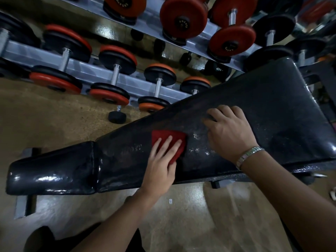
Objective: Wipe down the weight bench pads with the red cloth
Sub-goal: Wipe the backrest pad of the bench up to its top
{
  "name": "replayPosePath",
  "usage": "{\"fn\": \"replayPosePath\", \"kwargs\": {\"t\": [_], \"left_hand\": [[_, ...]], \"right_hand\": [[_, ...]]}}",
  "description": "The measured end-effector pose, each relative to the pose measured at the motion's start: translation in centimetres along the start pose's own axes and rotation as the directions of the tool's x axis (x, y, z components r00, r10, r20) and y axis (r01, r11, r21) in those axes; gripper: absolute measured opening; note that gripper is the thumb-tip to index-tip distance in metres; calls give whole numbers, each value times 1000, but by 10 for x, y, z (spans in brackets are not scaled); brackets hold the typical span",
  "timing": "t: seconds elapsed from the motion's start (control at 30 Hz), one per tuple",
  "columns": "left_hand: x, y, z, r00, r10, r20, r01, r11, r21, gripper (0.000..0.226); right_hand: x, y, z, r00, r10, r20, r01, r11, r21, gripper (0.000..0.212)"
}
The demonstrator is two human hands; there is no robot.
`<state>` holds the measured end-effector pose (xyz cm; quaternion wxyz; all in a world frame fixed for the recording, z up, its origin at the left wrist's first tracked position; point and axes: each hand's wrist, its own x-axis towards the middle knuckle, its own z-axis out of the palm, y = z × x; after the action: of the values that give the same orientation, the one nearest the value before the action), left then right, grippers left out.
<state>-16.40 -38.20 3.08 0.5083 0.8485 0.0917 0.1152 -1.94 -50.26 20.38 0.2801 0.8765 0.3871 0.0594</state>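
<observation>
Our left hand (161, 160) lies flat on the red cloth (164, 136), fingers straight & close together, pressing it down w/o curling round it. The cloth is bunched small. Most of it sits under the fingers, w/ its far edge showing past the fingertips & a bit more by the thumb.

Our right hand (229, 131) is just to the right of the cloth, not touching it. It rests palm down, fingers spread & slightly bent, holding nothing. A metal watch band (249, 156) circles that wrist.

Both hands rest on the long pad (272, 99), black & textured, which widens away to the right of the right hand. Glossy patches catch the light btwn the two hands.

Left of the left hand a seam splits off the seat pad (52, 171), shorter & shinier, butted against the long one. Below that, a grey frame foot (22, 206) stands on the tan floor (45, 120).

Beyond the fingertips runs a grey dumbbell rack (81, 70), two tiers, loaded w/ dumbbells (112, 82) in black plus red or orange plates. A small black dumbbell (117, 116) sits low at the rack's foot, near the long pad's far edge.

Near our left forearm there's a dark shape (40, 239); can't tell what it is.
</observation>
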Motion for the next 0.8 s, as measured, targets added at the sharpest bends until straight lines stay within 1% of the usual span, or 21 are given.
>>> {"fn": "replayPosePath", "kwargs": {"t": [0.1, 0.17, 0.23, 0.33, 0.37, 0.4, 0.47, 0.53, 0.57, 0.6, 0.67, 0.73, 0.77, 0.8], "left_hand": [[31, 14, 3, 992, -112, -62, 110, 993, -38, 56], [51, 35, 8, 982, -172, -71, 166, 983, -83, 58], [47, 44, 12, 990, -135, -48, 131, 988, -83, 61], [10, 24, 8, 1000, 21, 23, -21, 1000, -9, 59], [1, 12, 5, 998, 51, 41, -51, 999, 10, 59], [-2, 2, 1, 998, 54, 45, -56, 998, 27, 59], [8, -5, -2, 1000, -7, 2, 7, 1000, 24, 58], [25, 9, 2, 993, -97, -60, 97, 995, -8, 56], [31, 20, 6, 991, -112, -75, 110, 994, -20, 56], [31, 31, 9, 992, -105, -71, 104, 994, -25, 56], [16, 37, 15, 999, -45, -19, 44, 999, -18, 58], [-10, 23, 14, 999, 43, 24, -43, 999, 9, 58], [-18, 13, 12, 997, 65, 31, -66, 998, 19, 58], [-21, 5, 10, 998, 56, 28, -57, 998, 25, 58]], "right_hand": [[-1, -1, 1, 1000, 3, -5, -3, 1000, 0, 25], [1, -1, 1, 1000, -4, -11, 4, 1000, 2, 23], [2, -1, 1, 1000, -7, -12, 7, 1000, 2, 23], [1, 0, 2, 999, -8, -31, 8, 1000, 2, 25], [0, 1, 3, 999, -9, -38, 9, 1000, 3, 24], [0, 1, 4, 999, -10, -46, 10, 1000, 4, 24], [-2, 1, 5, 998, -8, -58, 9, 1000, 4, 23], [-2, 0, 6, 998, -6, -62, 7, 1000, 6, 22], [-1, 0, 5, 998, -3, -60, 4, 1000, 9, 22], [-1, 0, 5, 998, -1, -56, 2, 1000, 12, 22], [-1, 0, 4, 999, 1, -51, 0, 1000, 20, 23], [-3, 0, 3, 998, -5, -56, 6, 1000, 27, 25], [-4, 1, 3, 998, -11, -59, 13, 1000, 29, 25], [-5, 1, 4, 998, -17, -60, 19, 999, 31, 25]]}}
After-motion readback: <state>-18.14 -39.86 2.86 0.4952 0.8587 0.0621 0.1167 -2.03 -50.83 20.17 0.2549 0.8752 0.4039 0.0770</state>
